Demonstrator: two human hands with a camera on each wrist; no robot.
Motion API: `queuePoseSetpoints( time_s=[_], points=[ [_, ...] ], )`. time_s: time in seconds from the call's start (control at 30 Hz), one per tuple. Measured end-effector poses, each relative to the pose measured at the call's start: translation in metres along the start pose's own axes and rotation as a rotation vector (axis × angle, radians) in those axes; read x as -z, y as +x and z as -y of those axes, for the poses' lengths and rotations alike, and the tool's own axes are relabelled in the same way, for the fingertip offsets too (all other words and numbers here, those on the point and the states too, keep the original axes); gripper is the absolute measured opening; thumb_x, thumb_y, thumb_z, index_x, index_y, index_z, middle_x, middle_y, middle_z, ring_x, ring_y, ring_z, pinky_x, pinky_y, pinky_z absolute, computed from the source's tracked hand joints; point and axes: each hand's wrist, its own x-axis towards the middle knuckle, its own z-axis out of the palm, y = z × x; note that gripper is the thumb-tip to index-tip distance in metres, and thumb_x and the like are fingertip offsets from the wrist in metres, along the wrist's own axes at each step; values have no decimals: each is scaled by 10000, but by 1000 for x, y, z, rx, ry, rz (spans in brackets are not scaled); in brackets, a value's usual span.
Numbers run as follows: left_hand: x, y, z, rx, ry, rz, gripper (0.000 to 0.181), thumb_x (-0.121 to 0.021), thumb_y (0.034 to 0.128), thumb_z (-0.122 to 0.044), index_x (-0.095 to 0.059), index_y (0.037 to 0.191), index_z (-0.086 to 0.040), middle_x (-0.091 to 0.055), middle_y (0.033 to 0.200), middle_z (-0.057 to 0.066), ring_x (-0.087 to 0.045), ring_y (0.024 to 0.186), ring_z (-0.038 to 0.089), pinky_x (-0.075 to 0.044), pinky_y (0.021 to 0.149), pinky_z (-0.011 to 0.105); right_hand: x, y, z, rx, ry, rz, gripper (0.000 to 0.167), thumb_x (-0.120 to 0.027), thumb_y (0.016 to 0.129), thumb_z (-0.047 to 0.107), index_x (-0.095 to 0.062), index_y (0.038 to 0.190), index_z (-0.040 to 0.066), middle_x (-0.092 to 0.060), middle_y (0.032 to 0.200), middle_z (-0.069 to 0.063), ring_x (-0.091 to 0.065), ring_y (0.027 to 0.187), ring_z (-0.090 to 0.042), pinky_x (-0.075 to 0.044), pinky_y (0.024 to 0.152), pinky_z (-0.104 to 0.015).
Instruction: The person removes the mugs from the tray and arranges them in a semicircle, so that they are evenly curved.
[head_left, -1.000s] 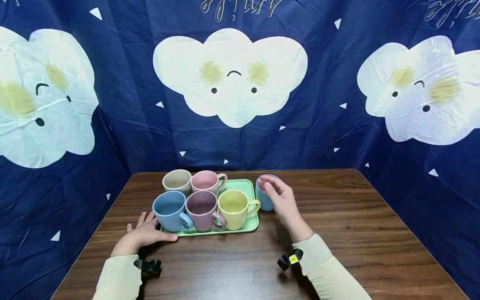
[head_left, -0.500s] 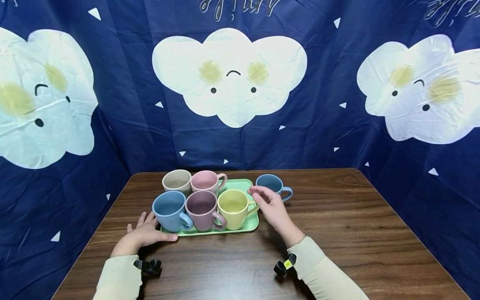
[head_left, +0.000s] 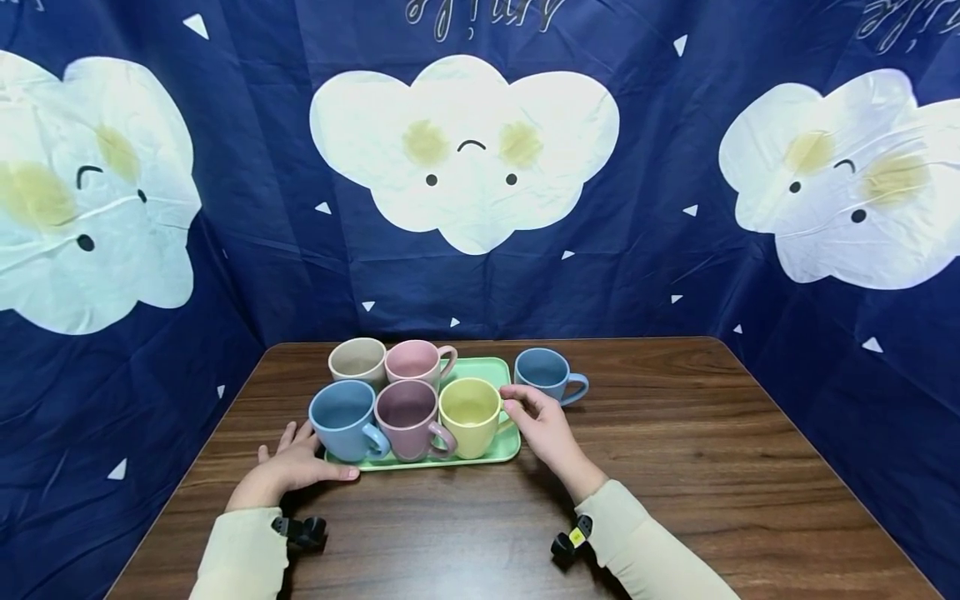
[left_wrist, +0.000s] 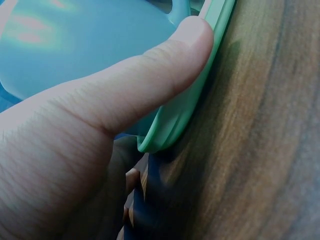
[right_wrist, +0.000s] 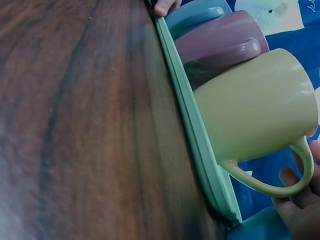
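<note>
My right hand (head_left: 546, 429) pinches the handle of a yellow mug (head_left: 463, 425) at the front right of a green tray (head_left: 489, 369). In the right wrist view, fingers (right_wrist: 300, 210) and thumb meet around that handle, and the mug (right_wrist: 260, 110) appears upright on the tray. At the tray's front left corner lies my left hand (head_left: 291, 467), fingers spread and thumb along the front rim, close to a light blue mug (head_left: 341, 423). The left wrist view has the thumb (left_wrist: 150, 70) across the blue mug's side and the tray rim (left_wrist: 175, 122).
Also on the tray are a purple mug (head_left: 405, 427), a pink mug (head_left: 411, 364) and a beige mug (head_left: 357, 360). A darker blue mug (head_left: 542, 375), handle to the right, stands on the wooden table (head_left: 690, 467) beside the tray. A navy cloth (head_left: 480, 300) hangs behind.
My right hand has moved left and toward me, from in front of the darker blue mug to the yellow mug's handle, and has taken hold there. The left hand stays in place.
</note>
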Motion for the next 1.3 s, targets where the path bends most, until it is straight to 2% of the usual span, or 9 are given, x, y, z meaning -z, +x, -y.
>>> queuePoseSetpoints(
  time_s=[0.2,0.27,0.43,0.5,0.7,0.8,0.93,1.13,1.3],
  points=[
    [-1,1,-1,-4,5,0,1266,-808,706,-664,-245,1541,102,-58,1622,338,89,1452,599,108,1012,837,-2,-6,-4,-25,-32,-28,268,-690,946,20,-686,1201,-61,-701,1164,-208,-623,958,-72,-507,822,-165],
    [-2,0,-2,-6,4,0,1263,-809,707,-660,-246,1539,105,-56,1622,339,90,1451,600,110,1011,838,-2,-8,0,-57,-51,-29,259,-693,937,0,-691,1187,-65,-708,1128,-200,-620,933,-78,-508,801,-171],
    [-3,4,2,-6,-7,2,1287,-818,688,-664,-241,1538,110,-43,1620,343,97,1450,602,135,1006,832,-4,-11,-2,-72,-48,-40,220,-704,922,-13,-706,1136,-65,-714,1053,-179,-622,886,-94,-518,768,-200],
    [-4,5,3,-8,-13,2,1297,-816,680,-675,-242,1537,111,-44,1620,344,98,1451,600,140,1005,830,-5,-10,-10,-76,-30,-48,199,-713,921,3,-715,1113,-49,-711,1013,-158,-626,849,-82,-554,740,-233],
    [-2,1,1,-7,-16,0,1316,-804,666,-707,-251,1535,111,-50,1617,350,99,1454,595,138,1011,826,-8,-10,-7,-145,26,-51,167,-681,936,-24,-690,1088,-95,-692,963,-168,-690,849,-228,-619,713,-433],
    [-1,0,1,-1,-13,0,1309,-807,670,-698,-250,1536,110,-53,1616,352,96,1455,594,133,1015,826,-10,-10,-4,-168,35,-55,161,-671,939,-34,-684,1081,-109,-694,962,-179,-700,870,-279,-616,725,-447],
    [0,0,0,-3,1,2,1279,-806,697,-674,-247,1534,115,-55,1609,361,91,1451,600,119,1013,833,-10,-9,-1,-190,31,-65,153,-673,937,-33,-694,1071,-103,-703,955,-171,-698,854,-263,-617,717,-452],
    [1,0,-1,-3,13,-1,1256,-805,713,-660,-249,1535,111,-65,1602,373,84,1451,601,104,1015,836,-6,-7,5,-199,16,-83,137,-682,935,-22,-714,1057,-74,-709,932,-129,-690,851,-302,-613,705,-489],
    [1,1,-1,0,8,7,1266,-802,714,-664,-235,1539,110,-50,1606,368,92,1451,598,110,1016,833,-2,-4,11,-197,41,-95,151,-673,941,-29,-703,1073,-95,-707,952,-160,-691,872,-329,-609,731,-499]
  ],
)
